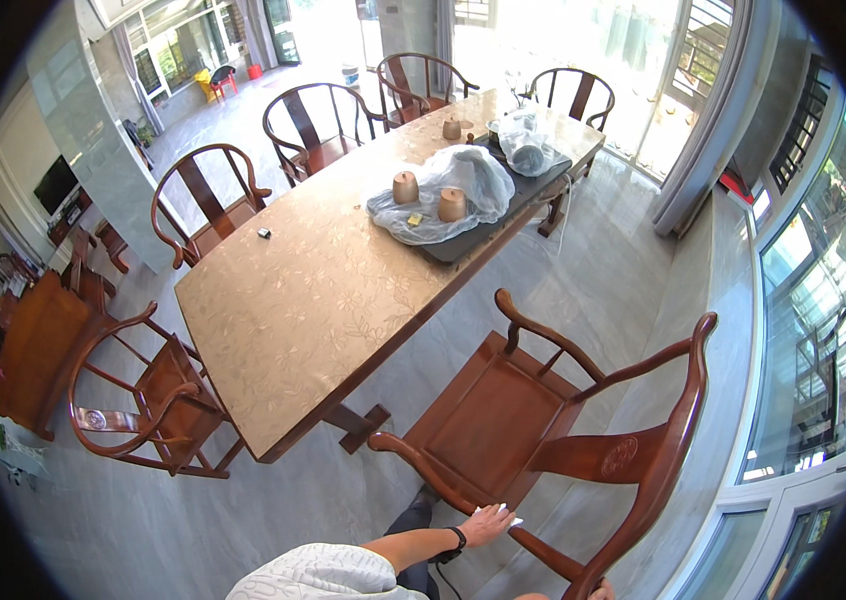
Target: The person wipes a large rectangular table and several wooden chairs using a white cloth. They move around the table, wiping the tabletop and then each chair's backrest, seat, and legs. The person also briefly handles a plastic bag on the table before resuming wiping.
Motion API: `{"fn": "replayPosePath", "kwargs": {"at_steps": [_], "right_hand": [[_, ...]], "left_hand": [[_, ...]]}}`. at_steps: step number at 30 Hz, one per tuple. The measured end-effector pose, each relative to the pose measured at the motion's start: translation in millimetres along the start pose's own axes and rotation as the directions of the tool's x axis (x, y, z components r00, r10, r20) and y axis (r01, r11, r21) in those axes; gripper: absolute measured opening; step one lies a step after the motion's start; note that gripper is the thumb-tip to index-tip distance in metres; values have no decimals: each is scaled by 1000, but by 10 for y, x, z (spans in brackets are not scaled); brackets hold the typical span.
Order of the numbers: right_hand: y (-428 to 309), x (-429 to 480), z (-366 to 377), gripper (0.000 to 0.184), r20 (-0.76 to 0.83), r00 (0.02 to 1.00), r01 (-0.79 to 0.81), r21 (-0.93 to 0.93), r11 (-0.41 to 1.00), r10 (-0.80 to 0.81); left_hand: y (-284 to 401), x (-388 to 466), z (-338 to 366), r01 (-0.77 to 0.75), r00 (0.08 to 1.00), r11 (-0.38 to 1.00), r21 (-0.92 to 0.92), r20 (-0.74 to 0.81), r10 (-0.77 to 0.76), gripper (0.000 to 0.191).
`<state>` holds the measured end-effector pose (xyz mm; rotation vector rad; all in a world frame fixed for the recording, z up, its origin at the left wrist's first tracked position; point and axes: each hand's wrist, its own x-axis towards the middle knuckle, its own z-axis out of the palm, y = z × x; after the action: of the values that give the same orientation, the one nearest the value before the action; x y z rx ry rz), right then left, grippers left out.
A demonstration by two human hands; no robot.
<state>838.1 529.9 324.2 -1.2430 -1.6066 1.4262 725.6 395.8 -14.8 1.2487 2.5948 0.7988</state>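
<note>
A large reddish-brown wooden armchair [498,420] with a carved back splat stands just in front of me. My left hand [489,523], with a dark band at the wrist, presses a white cloth or tissue [517,520] onto the armrest nearest me. At the bottom edge, my right hand [601,591] shows only in part, its fingers around the lower end of the chair's curved back rail. The rest of that hand is hidden.
A long table with a tan floral cover [318,300] bears a black tray [453,251], plastic sheeting [479,169] and brown lidded pots [451,204]. Wooden armchairs [202,195] line its far side; another [175,390] stands at its left end. Windows [805,337] run along the right.
</note>
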Motion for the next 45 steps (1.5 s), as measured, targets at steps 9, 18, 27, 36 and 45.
{"fn": "replayPosePath", "kwargs": {"at_steps": [9, 18, 27, 36, 45], "right_hand": [[-9, 8, -83, 34, 22, 1000, 1, -135, 991, 2], [36, -15, -24, 34, 31, 991, 130, -131, 983, -127], [29, 4, -16, 32, 65, 993, 108, -118, 987, -100], [-144, 13, -78, 39, 187, 982, 33, -138, 990, -7], [-636, 285, 308, 63, 303, 935, 62, -653, 755, 185]], "left_hand": [[-362, -204, -276, -74, 989, 996, 51, 132, 66, 51], [-1508, -925, -1377, -153, 979, 921, 357, -72, 191, 46], [-2432, -1259, -1930, 144, 982, 977, 156, 104, -161, 66], [-2861, -1227, -2372, 565, 807, 814, -135, 296, -511, 39], [-3806, 355, -3509, 439, 755, 885, 155, 470, -457, 25]]}}
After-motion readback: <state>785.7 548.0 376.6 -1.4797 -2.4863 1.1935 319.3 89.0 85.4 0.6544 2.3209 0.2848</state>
